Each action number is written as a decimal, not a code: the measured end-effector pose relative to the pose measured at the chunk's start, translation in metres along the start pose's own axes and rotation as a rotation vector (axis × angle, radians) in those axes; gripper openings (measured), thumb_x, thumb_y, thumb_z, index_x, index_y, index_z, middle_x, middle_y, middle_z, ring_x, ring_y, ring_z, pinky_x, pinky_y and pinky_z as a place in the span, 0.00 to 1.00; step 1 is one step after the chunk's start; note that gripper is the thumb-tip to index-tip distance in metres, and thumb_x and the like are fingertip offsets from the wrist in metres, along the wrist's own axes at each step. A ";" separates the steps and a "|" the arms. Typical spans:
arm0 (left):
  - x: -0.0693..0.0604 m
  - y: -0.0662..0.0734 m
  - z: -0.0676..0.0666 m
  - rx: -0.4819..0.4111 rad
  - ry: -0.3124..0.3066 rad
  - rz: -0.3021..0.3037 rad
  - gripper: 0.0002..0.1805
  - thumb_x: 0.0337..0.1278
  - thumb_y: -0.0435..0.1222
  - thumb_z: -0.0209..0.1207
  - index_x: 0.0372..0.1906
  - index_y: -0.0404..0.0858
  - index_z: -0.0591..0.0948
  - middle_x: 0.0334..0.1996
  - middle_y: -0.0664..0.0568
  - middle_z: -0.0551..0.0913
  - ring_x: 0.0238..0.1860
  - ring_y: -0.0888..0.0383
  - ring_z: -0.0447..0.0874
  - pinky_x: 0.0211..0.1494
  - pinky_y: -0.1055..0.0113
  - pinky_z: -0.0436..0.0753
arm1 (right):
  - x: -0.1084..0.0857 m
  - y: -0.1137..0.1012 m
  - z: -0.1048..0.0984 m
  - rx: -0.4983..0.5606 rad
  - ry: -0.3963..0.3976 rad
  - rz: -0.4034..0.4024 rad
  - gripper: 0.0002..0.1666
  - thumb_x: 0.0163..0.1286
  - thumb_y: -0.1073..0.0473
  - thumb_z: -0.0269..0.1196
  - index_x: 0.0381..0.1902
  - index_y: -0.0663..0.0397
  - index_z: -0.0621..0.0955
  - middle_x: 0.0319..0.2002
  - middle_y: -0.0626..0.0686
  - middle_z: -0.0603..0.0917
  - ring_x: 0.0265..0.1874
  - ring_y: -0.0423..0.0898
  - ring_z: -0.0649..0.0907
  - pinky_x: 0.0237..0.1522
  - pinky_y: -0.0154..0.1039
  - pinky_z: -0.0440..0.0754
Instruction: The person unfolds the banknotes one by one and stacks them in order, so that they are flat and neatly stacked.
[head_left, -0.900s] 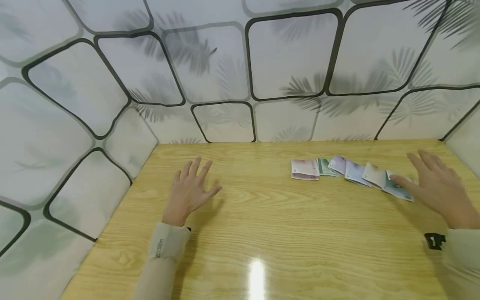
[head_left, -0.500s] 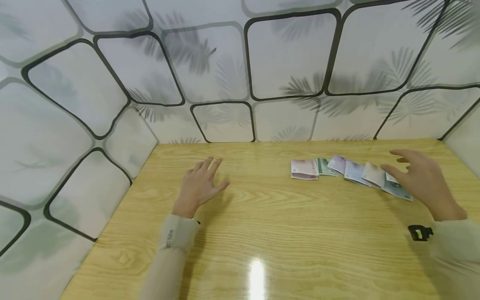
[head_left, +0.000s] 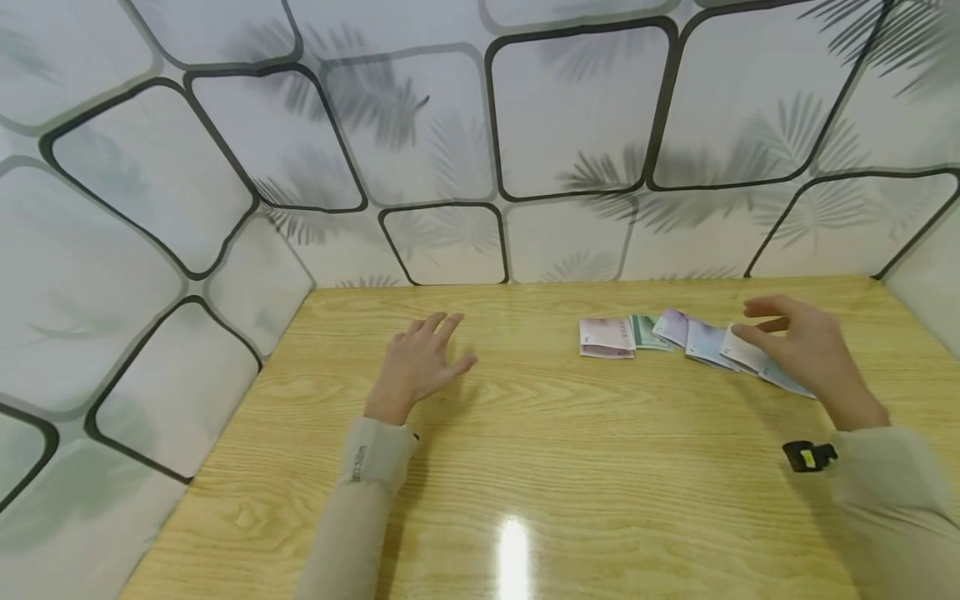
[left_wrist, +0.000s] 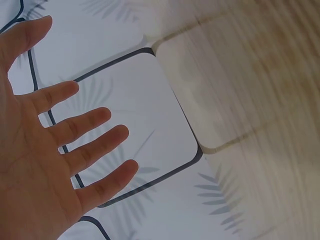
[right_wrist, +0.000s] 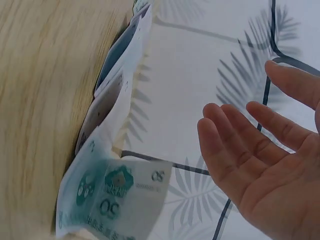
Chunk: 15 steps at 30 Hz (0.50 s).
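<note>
Folded banknotes lie in an overlapping row on the right half of the table: a pink note [head_left: 607,337] at the left end, then a green note [head_left: 649,332], a purple note [head_left: 674,327], a blue note [head_left: 708,344], a pale note [head_left: 742,348] and a teal note [head_left: 784,380]. The teal note [right_wrist: 87,192] shows the number 50 in the right wrist view. My right hand [head_left: 813,354] hovers over the row's right end, fingers bent but holding nothing. Left of the notes, my left hand [head_left: 417,367] hovers with spread fingers [left_wrist: 95,147], holding nothing.
The wooden table [head_left: 525,450] meets a patterned wall [head_left: 450,167] behind and another at the left. A black device [head_left: 808,456] is on the right wrist, beside the sleeve.
Both hands have moved: the right one leftward over the notes with its fingers more bent, the left one rightward and slightly up. The notes stay in place.
</note>
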<state>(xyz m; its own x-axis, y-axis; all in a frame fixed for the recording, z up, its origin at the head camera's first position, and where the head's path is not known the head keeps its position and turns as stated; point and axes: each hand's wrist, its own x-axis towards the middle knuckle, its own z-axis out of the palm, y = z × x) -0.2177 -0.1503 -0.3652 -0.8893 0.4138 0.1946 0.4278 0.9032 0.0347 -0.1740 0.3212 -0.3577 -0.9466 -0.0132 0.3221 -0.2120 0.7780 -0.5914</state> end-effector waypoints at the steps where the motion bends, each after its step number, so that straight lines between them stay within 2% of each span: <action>1: 0.001 0.001 0.000 -0.005 -0.008 -0.001 0.39 0.68 0.59 0.57 0.75 0.42 0.69 0.68 0.40 0.73 0.60 0.36 0.77 0.52 0.37 0.82 | 0.001 -0.001 0.001 0.005 -0.004 0.001 0.23 0.71 0.61 0.67 0.57 0.72 0.78 0.52 0.74 0.81 0.31 0.11 0.68 0.30 0.15 0.67; 11: 0.017 0.013 -0.001 -0.058 -0.060 0.002 0.38 0.70 0.60 0.55 0.76 0.43 0.68 0.68 0.42 0.73 0.61 0.39 0.77 0.53 0.40 0.83 | 0.008 -0.011 0.013 0.055 -0.064 0.030 0.24 0.73 0.60 0.65 0.59 0.73 0.77 0.52 0.73 0.81 0.32 0.15 0.70 0.28 0.19 0.74; 15: 0.022 0.017 -0.001 -0.065 -0.084 -0.003 0.38 0.70 0.60 0.54 0.76 0.44 0.68 0.69 0.43 0.73 0.62 0.39 0.77 0.53 0.40 0.83 | 0.011 -0.015 0.017 0.090 -0.093 0.043 0.23 0.74 0.59 0.65 0.57 0.74 0.77 0.52 0.74 0.81 0.30 0.20 0.75 0.27 0.24 0.78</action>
<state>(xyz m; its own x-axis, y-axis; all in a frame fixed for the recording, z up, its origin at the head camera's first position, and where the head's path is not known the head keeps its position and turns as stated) -0.2299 -0.1261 -0.3594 -0.8998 0.4218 0.1115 0.4324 0.8962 0.0991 -0.1849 0.2989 -0.3580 -0.9727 -0.0423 0.2281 -0.1881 0.7195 -0.6685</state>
